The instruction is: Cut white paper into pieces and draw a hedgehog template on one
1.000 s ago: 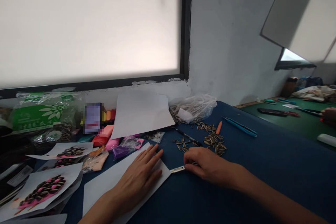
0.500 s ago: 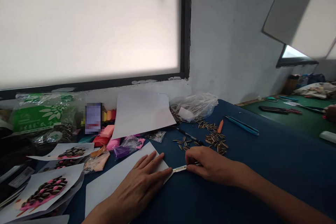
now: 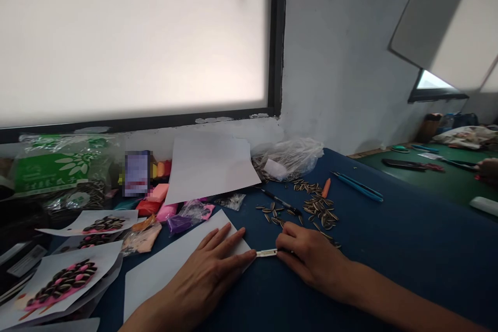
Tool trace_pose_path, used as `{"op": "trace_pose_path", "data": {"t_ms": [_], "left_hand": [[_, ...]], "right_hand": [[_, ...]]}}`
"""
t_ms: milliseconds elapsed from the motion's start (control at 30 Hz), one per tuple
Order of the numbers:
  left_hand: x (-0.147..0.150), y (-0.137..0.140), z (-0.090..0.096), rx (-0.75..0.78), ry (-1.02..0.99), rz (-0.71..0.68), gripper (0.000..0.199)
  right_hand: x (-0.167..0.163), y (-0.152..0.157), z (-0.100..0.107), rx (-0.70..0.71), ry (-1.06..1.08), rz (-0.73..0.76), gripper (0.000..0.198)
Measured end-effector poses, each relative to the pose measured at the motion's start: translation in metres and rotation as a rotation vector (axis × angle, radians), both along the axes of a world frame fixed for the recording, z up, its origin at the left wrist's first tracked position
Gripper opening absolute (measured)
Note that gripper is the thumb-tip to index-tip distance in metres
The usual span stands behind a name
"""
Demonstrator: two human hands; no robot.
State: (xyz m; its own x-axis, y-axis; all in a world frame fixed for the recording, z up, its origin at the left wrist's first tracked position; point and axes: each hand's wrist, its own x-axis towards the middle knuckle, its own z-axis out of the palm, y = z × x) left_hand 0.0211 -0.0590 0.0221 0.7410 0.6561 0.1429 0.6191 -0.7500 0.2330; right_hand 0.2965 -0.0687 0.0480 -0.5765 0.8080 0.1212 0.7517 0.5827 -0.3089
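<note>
A white sheet of paper (image 3: 167, 264) lies slanted on the blue tabletop. My left hand (image 3: 212, 270) rests flat on it with fingers spread, thumb tip by the sheet's right corner. At that corner is one end of a slim, pale, strip-like tool (image 3: 266, 253) with small dark print; its exact kind is unclear. My right hand (image 3: 311, 254) pinches the tool's other end between thumb and curled fingers, hiding that end. Just beyond the right hand are loose striped sunflower seeds (image 3: 321, 210) and a black pen (image 3: 280, 199).
Blue tweezers (image 3: 358, 187) and an orange stick (image 3: 326, 187) lie to the right. Behind are a paper stack (image 3: 212, 168) and a clear seed bag (image 3: 299, 158). Coloured clay packs (image 3: 157, 193) and seed-decorated cards (image 3: 62, 280) sit left. Another person's hand (image 3: 488, 170) shows far right.
My right hand has shifted slightly to the right and down, and the tool between the hands lies more level. The left hand stays flat on the paper.
</note>
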Motion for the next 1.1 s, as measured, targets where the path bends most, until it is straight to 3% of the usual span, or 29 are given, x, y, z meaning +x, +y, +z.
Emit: {"op": "trace_pose_path", "data": {"t_ms": [267,500,1100], "left_hand": [[0.0002,-0.0004,0.0019,-0.057,0.045,0.009,0.042],[-0.0002,-0.0007,0.0008,-0.013,-0.013,0.005,0.042],[0.0005,-0.0015,0.0043,-0.093,-0.025,-0.015,0.043]], "right_hand": [[-0.004,-0.0028,-0.0067,0.077,-0.033,0.015,0.014],[-0.0035,-0.0037,-0.0058,0.069,-0.017,0.026,0.016],[-0.0048,-0.0051,-0.0094,0.082,-0.04,-0.009,0.011]]}}
